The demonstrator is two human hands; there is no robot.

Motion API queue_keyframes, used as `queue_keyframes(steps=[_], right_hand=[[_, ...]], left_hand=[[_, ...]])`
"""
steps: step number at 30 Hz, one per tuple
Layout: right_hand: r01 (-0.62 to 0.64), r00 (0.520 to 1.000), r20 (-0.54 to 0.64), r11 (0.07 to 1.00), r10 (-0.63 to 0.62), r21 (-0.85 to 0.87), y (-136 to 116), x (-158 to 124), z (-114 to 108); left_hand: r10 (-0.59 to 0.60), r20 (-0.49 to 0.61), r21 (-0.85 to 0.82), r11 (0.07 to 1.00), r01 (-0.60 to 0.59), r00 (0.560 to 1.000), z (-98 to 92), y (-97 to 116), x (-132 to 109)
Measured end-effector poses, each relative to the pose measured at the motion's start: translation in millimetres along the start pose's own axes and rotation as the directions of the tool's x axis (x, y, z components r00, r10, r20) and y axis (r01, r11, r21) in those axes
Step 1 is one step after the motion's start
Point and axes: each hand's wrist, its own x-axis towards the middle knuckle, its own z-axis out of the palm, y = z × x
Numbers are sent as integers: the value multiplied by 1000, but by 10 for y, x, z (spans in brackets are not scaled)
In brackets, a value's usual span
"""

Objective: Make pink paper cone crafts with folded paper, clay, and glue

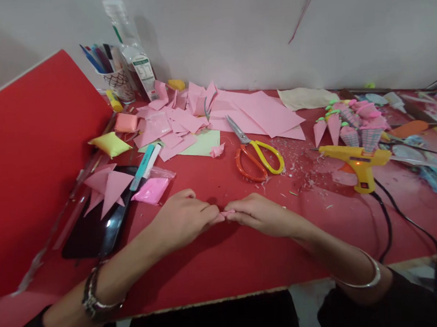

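Note:
My left hand (186,219) and my right hand (259,214) meet fingertip to fingertip low over the red tabletop (223,261). Both pinch a small pink paper piece (226,213) between them; only a sliver of it shows. Orange and yellow scissors (256,156) lie just beyond my hands. A small crumpled pink scrap (217,150) sits farther back.
Pink paper sheets (260,112) and offcuts cover the back. A yellow glue gun (357,161) with black cord stands right, beside pink paper cones (352,127). A phone (93,228), pink triangles (108,186), a pink bag (151,190), a pen cup (117,81) and a bottle (134,51) are left.

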Motion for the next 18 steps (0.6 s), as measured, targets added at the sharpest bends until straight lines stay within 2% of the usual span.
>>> queue_keyframes(steps=[3, 5, 7, 9, 12, 15, 18], right_hand=[[20, 995, -91, 973, -42, -229, 43, 2, 79], [60, 974, -176, 918, -139, -391, 65, -1, 126], [94, 937, -244, 853, -250, -513, 62, -9, 146], [101, 898, -288, 791, -333, -603, 35, -17, 138], [58, 858, -321, 696, -401, -716, -20, -30, 102], [10, 825, -334, 604, -455, -797, -51, -44, 70], [-7, 795, -330, 536, -509, -844, -58, -58, 53]], left_hand=[[-181, 83, -89, 978, 188, 980, 38, 21, -9], [-289, 193, -201, 924, 326, 938, 47, 36, -12], [-361, 309, -364, 810, 460, 880, 39, 49, -10], [-394, 408, -536, 626, 566, 823, 24, 60, -5], [-389, 553, -688, 285, 667, 737, 16, 74, 0], [-327, 665, -712, -5, 703, 671, 28, 78, 1], [-276, 719, -691, -187, 698, 638, 44, 76, 7]])
